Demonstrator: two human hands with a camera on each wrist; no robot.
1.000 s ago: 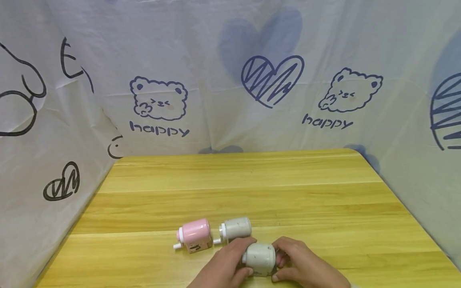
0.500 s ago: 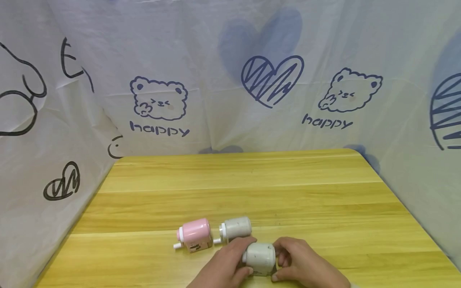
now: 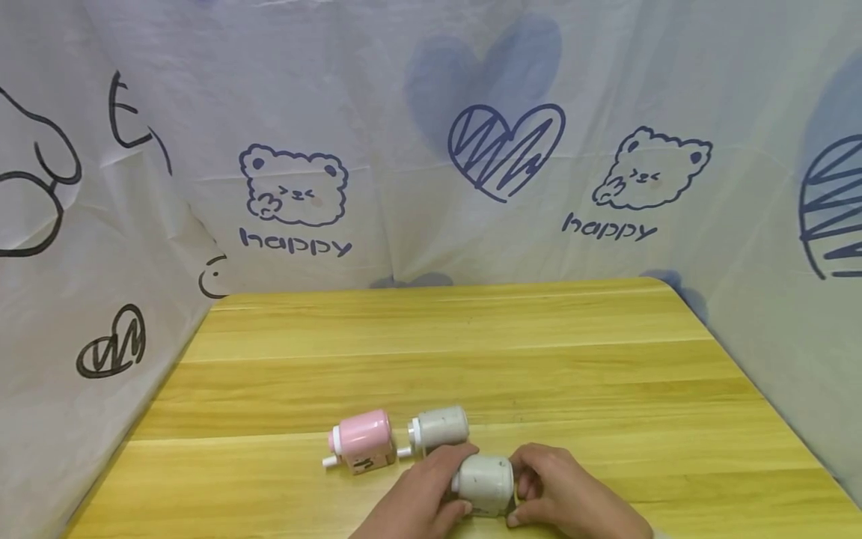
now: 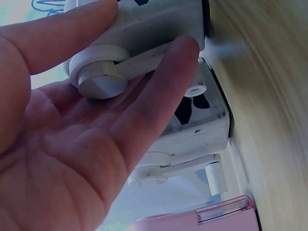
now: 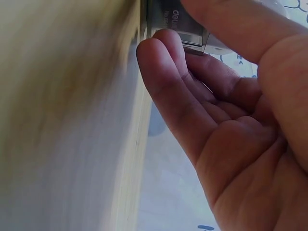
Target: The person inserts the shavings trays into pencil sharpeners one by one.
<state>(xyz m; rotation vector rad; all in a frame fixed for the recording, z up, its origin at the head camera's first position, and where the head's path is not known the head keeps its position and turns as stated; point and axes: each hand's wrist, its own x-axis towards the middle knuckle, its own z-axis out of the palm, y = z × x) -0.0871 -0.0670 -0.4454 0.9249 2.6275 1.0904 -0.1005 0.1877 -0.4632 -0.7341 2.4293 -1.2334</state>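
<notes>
A pale grey crank pencil sharpener (image 3: 486, 483) stands on the table at the near middle, its crank end to the left. My left hand (image 3: 424, 494) grips that end, thumb on the near side and fingers over the far side. In the left wrist view the white crank (image 4: 102, 79) lies between the thumb and fingers. At the opposite end, my right hand (image 3: 559, 486) holds the sharpener between thumb and curled fingers. The right wrist view shows its dark see-through shavings drawer (image 5: 173, 21) by the fingertips, partly hidden by the thumb.
A second grey pencil sharpener (image 3: 444, 427) stands just behind the left hand, its crank to the left. Left of it is a pink pencil sharpener (image 3: 364, 438). The wood-patterned table (image 3: 471, 337) is enclosed by white printed cloth (image 3: 397, 150) at the back and sides.
</notes>
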